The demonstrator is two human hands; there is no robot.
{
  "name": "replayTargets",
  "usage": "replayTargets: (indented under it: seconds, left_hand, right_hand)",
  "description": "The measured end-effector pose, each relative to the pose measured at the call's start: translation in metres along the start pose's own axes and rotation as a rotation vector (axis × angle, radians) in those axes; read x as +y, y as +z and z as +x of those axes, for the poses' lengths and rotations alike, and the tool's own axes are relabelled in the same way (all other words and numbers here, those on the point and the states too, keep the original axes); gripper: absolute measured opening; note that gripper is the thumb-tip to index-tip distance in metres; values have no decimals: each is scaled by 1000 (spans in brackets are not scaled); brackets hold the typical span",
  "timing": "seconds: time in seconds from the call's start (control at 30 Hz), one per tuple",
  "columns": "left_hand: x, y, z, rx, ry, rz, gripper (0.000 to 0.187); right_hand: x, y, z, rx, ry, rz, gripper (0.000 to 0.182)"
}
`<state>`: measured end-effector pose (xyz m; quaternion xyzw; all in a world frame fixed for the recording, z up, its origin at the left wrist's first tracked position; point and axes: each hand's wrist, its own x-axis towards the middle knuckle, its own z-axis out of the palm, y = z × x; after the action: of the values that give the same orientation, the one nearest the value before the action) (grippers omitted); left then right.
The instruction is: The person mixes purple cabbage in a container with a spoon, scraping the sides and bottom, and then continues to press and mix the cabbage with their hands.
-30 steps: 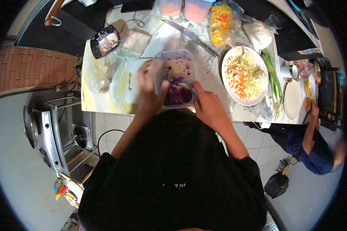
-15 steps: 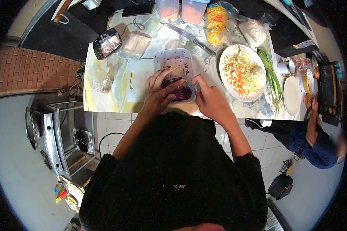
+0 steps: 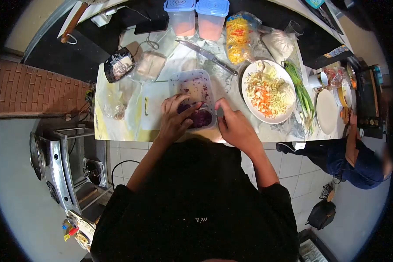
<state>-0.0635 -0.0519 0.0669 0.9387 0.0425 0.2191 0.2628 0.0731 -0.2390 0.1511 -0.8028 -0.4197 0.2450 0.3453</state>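
Observation:
A clear plastic container (image 3: 191, 79) stands near the front edge of the counter, purple shreds clinging to its inner walls. At its near end lies a dark purple mass (image 3: 201, 118), which looks like cut purple cabbage. My left hand (image 3: 175, 118) reaches over the container's left side, thumb and fingers bent down around the purple cabbage and partly covering it. Beside the right wall, my right hand (image 3: 236, 125) is closed with the index finger pointing forward. It grips a thin metal utensil whose kind is mostly hidden.
Right of the container is a white plate (image 3: 247, 87) of chopped vegetables, with spring onions (image 3: 302, 89) beyond. A large knife (image 3: 209, 56) lies behind. Two blue-lidded tubs (image 3: 212, 26) and a noodle bag (image 3: 239, 39) stand at the back. Another person (image 3: 351, 159) is at far right.
The camera view has tilted, so the counter appears lower. My left hand stays over the purple cabbage with its fingers slightly shifted. My right hand remains closed beside the container.

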Motion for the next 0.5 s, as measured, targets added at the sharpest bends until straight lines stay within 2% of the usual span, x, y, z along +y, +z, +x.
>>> replayTargets:
  seconds: [0.3,0.33,0.37,0.5]
  left_hand:
    - [-7,0,-2,-23,1,64,56]
    - [-8,1,-3,-23,0,63,56]
    - [-10,2,-4,-39,7,85,48]
    - [-11,2,-5,-68,13,139,53]
  right_hand:
    - [2,4,5,-4,56,48,32]
    - [4,4,5,-5,57,47,32]
    - [7,5,5,-1,58,51,32]
    - [7,-4,3,-9,96,51,33]
